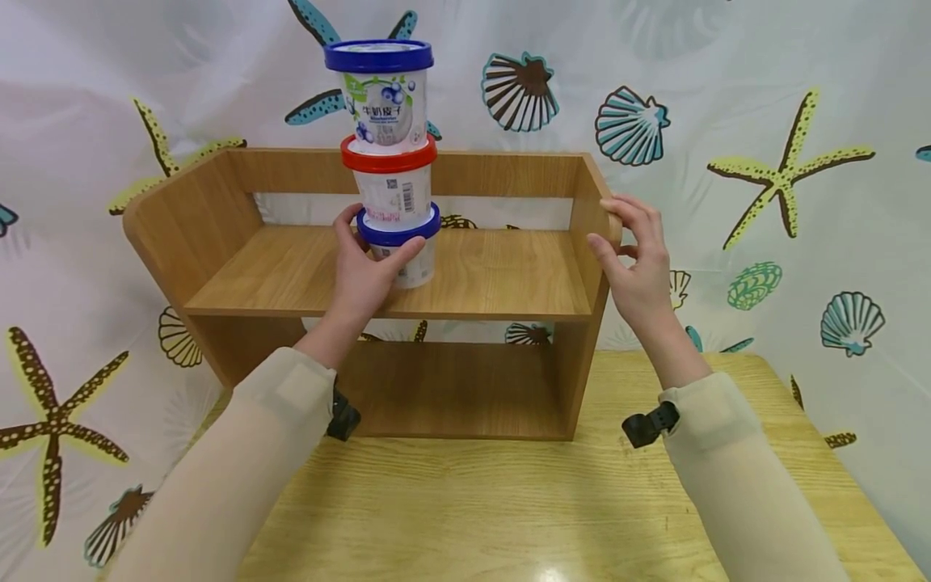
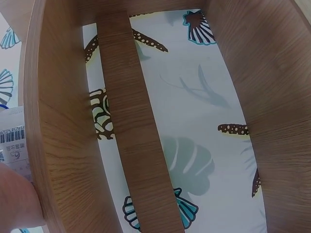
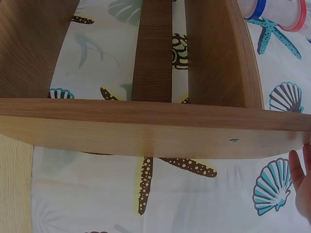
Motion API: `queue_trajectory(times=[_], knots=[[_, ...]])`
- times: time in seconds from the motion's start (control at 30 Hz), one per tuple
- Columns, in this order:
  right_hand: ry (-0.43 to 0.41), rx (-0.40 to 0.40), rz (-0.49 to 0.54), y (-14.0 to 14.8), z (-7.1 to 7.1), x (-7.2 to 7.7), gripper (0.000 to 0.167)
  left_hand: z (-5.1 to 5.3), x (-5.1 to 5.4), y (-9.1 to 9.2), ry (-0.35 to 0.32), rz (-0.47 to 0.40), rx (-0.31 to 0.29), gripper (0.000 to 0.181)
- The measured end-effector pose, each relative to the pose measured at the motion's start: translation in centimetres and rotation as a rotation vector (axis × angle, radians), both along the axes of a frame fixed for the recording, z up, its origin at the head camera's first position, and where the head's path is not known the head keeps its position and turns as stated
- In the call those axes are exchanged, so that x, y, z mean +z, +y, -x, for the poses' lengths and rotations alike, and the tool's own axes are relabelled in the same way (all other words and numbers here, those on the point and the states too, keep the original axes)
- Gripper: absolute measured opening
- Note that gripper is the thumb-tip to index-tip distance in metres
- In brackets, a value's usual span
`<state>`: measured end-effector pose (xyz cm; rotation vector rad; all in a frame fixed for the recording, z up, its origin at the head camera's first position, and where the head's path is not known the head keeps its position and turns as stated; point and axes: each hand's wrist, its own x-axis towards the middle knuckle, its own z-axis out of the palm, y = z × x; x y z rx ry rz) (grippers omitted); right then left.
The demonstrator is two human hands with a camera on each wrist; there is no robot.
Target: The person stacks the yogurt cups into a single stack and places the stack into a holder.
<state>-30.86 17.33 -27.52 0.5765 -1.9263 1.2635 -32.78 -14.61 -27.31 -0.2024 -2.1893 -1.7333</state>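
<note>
Three round tubs stand stacked on the upper board of a small wooden shelf (image 1: 494, 275). The top tub (image 1: 389, 105) has a blue lid and blueberry pictures, the middle tub (image 1: 400, 194) a red lid, and the bottom tub (image 1: 418, 271) a blue lid. My left hand (image 1: 360, 275) grips the bottom tub, thumb on its near right side and fingers around the left; their tips are partly hidden. At the shelf's right side panel, my right hand (image 1: 640, 271) pinches the upper front edge. In the right wrist view, part of that hand (image 3: 303, 191) touches the panel.
The shelf stands on a light wooden table (image 1: 465, 509), with a lower compartment (image 1: 451, 388) under the upper board. Behind it hangs a white curtain (image 1: 727, 65) printed with shells and starfish. Side panels bound the shelf left and right.
</note>
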Motion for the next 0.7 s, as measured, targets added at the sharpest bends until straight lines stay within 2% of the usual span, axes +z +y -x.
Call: queue_trajectory(times=[0.37, 0.53, 0.7], knots=[[-0.006, 0.012, 0.004, -0.3, 0.1, 0.0, 0.037, 0.6, 0.0, -0.1, -0.019, 0.005, 0.031, 0.096], [-0.006, 0.011, 0.002, -0.2, 0.1, 0.0, 0.038, 0.1, 0.1, -0.5, -0.023, 0.028, 0.072, 0.099], [-0.013, -0.007, -0.007, 0.3, 0.0, 0.2, 0.04, -1.2, 0.2, -1.2, 0.008, 0.032, 0.083, 0.099]])
